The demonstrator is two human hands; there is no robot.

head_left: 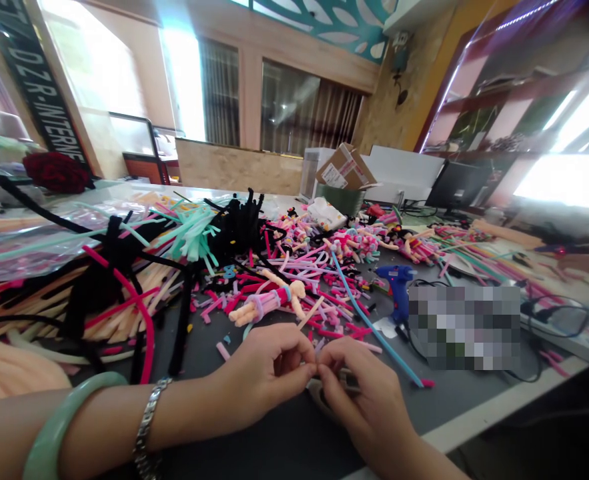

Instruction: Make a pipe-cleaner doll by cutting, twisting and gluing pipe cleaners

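My left hand (267,373) and my right hand (361,393) meet fingertip to fingertip low in the middle of the view, just above the dark table top (274,447). Both are closed in a pinch around a small piece between them that is too hidden to name; a pale peach stem (310,313) pokes up from the pinch. My left wrist wears a green bangle (54,427) and a silver bracelet (147,427). A finished pipe-cleaner doll (269,301) lies just beyond my hands.
Heaps of pipe cleaners (139,267) in black, pink, peach and mint cover the left and middle. A blue glue gun (398,283) stands to the right, with a long blue stem (369,323) beside it. Cables, a monitor (457,187) and a cardboard box (345,167) sit farther back.
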